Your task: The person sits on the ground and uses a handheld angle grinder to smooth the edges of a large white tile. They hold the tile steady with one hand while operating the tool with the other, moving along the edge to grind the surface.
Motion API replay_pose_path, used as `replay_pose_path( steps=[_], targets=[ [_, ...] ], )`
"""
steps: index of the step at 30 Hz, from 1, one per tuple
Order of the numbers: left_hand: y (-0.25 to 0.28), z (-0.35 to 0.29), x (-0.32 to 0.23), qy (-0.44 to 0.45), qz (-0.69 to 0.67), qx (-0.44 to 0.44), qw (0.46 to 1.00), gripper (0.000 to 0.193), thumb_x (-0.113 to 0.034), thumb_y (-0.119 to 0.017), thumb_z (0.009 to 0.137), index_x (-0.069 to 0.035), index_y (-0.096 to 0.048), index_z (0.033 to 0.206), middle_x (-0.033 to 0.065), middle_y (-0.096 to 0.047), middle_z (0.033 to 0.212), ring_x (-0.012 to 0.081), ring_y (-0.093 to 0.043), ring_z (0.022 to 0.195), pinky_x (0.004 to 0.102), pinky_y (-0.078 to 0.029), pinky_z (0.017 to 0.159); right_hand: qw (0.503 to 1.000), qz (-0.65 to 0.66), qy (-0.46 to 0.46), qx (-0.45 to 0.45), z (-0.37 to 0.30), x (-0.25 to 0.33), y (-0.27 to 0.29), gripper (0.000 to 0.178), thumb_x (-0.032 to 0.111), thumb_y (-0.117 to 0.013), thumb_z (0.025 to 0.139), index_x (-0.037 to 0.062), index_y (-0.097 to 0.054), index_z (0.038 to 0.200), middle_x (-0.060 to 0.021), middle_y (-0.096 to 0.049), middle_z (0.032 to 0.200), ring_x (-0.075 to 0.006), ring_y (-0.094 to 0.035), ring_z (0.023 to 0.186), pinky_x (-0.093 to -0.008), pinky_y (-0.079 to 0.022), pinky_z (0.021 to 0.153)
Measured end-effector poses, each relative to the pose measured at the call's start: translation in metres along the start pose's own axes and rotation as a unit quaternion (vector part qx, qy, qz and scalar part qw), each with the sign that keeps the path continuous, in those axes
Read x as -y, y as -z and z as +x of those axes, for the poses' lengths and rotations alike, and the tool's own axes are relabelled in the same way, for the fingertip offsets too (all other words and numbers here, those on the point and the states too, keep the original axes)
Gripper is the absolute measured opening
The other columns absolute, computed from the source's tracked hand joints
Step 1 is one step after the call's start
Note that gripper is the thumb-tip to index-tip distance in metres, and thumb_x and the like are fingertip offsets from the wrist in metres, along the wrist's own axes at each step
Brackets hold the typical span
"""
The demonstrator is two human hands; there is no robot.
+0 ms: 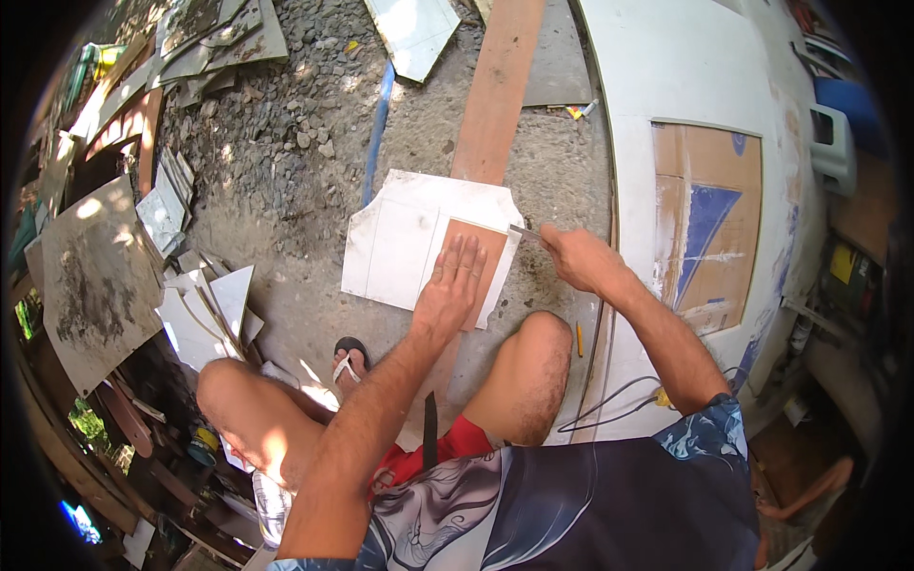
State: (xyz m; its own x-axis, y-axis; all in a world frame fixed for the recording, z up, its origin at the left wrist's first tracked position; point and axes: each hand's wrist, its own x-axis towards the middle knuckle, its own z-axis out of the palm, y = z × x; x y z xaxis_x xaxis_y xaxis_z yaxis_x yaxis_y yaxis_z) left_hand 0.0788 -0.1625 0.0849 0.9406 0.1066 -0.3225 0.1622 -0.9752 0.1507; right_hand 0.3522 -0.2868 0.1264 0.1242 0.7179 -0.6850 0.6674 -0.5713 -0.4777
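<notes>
A white sheet (390,228) with clipped corners and faint drawn lines lies on the ground before my knees. On its right part rests a smaller brown rectangular board (490,240). My left hand (451,287) presses flat on this board, fingers stretched out. At the sheet's upper right corner, my right hand (583,259) is closed around a thin metal blade (526,232). The blade's tip reaches the sheet near the board's edge; its handle is hidden in my fist. Under the sheet runs a long brown plank (497,95).
To my right stands a large white panel (633,67) with a cardboard-covered opening (709,228). A yellow pencil (580,339) and a dark cable (609,395) lie near my right knee. Scrap sheets (100,276) pile up at left. A blue strip (378,133) lies beyond the sheet.
</notes>
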Motion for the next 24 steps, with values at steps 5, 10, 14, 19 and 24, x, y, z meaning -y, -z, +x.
replay_pose_path(
  steps=[5,10,14,19,24],
  targets=[
    [0.001,0.001,0.001,0.002,-0.005,0.000,1.000,0.074,-0.006,-0.060,0.102,0.005,-0.037,0.171,0.0293,-0.032,0.180,0.0486,-0.033,0.166,0.0509,-0.046,0.129,1.000,-0.001,0.007,-0.002,0.007,0.010,-0.005,0.020,0.018,-0.050,0.110,0.0030,-0.059,0.120,-0.0322,-0.075,0.097,-0.0546,-0.073,0.091,-0.0637,-0.057,0.078],
    [0.001,0.005,-0.002,0.002,-0.002,0.006,1.000,0.074,-0.008,-0.060,0.102,0.005,-0.038,0.171,0.0285,-0.031,0.180,0.0483,-0.031,0.167,0.0511,-0.042,0.132,0.999,-0.009,0.033,-0.026,0.061,0.065,-0.016,0.020,0.017,-0.052,0.108,0.0030,-0.060,0.120,-0.0322,-0.075,0.096,-0.0542,-0.074,0.094,-0.0643,-0.058,0.081],
    [0.003,0.003,-0.004,0.006,0.009,0.034,0.999,0.073,-0.009,-0.059,0.103,0.004,-0.038,0.171,0.0277,-0.031,0.181,0.0485,-0.029,0.168,0.0512,-0.040,0.133,0.997,-0.016,0.054,-0.046,0.058,0.044,-0.024,0.019,0.015,-0.053,0.106,0.0031,-0.060,0.119,-0.0326,-0.075,0.096,-0.0535,-0.075,0.095,-0.0643,-0.059,0.081],
    [-0.002,0.000,-0.001,0.015,-0.002,0.013,1.000,0.073,-0.008,-0.058,0.103,0.005,-0.037,0.172,0.0280,-0.031,0.181,0.0491,-0.029,0.168,0.0516,-0.039,0.134,1.000,-0.007,0.016,-0.011,0.028,0.033,-0.008,0.019,0.014,-0.055,0.105,0.0021,-0.060,0.119,-0.0322,-0.076,0.097,-0.0532,-0.075,0.095,-0.0635,-0.059,0.083],
    [0.003,0.005,-0.004,0.012,-0.004,0.007,1.000,0.072,-0.007,-0.058,0.103,0.005,-0.037,0.171,0.0285,-0.030,0.181,0.0493,-0.030,0.167,0.0524,-0.039,0.134,0.998,0.001,0.044,-0.053,0.058,0.064,-0.020,0.021,0.014,-0.055,0.105,0.0020,-0.060,0.121,-0.0321,-0.077,0.098,-0.0519,-0.077,0.096,-0.0629,-0.061,0.084]
  ],
)
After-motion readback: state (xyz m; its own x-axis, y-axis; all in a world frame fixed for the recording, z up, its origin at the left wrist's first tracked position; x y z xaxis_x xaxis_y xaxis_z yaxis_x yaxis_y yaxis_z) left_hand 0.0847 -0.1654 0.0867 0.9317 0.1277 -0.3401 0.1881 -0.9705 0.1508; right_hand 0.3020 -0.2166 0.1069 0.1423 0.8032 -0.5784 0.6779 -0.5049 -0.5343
